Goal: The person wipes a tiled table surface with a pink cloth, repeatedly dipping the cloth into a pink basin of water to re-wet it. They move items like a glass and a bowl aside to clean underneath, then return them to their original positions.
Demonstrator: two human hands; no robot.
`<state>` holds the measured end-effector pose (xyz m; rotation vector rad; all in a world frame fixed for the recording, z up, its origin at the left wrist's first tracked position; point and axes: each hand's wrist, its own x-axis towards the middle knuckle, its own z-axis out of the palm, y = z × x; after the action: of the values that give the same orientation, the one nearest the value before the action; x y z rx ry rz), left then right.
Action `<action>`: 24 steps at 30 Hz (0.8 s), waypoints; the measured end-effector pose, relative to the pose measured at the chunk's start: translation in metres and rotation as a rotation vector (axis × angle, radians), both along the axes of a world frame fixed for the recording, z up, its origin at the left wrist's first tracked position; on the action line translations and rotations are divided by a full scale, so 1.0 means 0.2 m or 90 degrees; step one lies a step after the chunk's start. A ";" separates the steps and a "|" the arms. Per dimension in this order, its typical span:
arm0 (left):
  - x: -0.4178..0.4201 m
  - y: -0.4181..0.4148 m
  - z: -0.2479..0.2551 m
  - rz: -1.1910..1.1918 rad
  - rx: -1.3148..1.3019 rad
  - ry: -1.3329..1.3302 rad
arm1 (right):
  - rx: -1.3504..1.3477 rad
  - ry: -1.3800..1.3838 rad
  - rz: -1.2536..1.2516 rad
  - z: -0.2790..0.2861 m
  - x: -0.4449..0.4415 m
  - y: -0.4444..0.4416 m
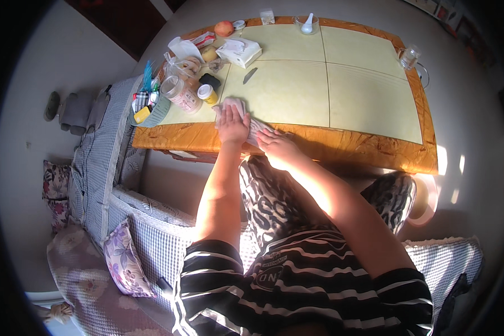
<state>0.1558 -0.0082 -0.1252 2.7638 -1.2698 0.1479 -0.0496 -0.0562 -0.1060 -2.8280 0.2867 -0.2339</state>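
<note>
A pinkish cloth [256,126] lies across the near edge of the table [374,96], which has a pale tiled top and a wooden border. My left hand [233,124] rests flat on the cloth's left part, fingers slightly apart and pointing away from me. On the cloth's right end, over the wooden border, lies my right hand [277,145], palm down. Just beyond my left hand stand a yellow cup with a white lid [207,94] and a tilted clear plastic jar [182,95]. A small grey blade-like object [250,75] lies farther back.
A tissue box [239,52], a round yellowish fruit [209,53], a reddish fruit [224,29] and a filled basket [153,115] occupy the left side. At the back is a glass bowl with a white spoon [306,25]; a glass mug [409,58] stands at the right edge.
</note>
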 end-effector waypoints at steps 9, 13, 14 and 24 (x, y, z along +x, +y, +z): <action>-0.33 0.20 -0.08 -0.200 -0.091 -0.187 | 0.810 -0.495 0.175 -0.12 -0.36 0.07; -0.73 0.14 0.00 -0.354 -0.124 -0.119 | 0.255 -0.361 -0.100 0.05 -0.82 0.01; -0.84 0.07 0.01 -0.402 -0.093 -0.090 | 0.313 -0.399 -0.186 -0.02 -0.92 0.01; -1.78 -0.55 0.17 -0.567 0.159 0.013 | 0.094 -0.490 -0.573 -0.03 -1.53 -0.15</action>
<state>-0.1996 -0.1176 -0.0913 2.0612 -2.4769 -0.1175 -0.3555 -0.0866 -0.1120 -2.0531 1.2700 -1.3411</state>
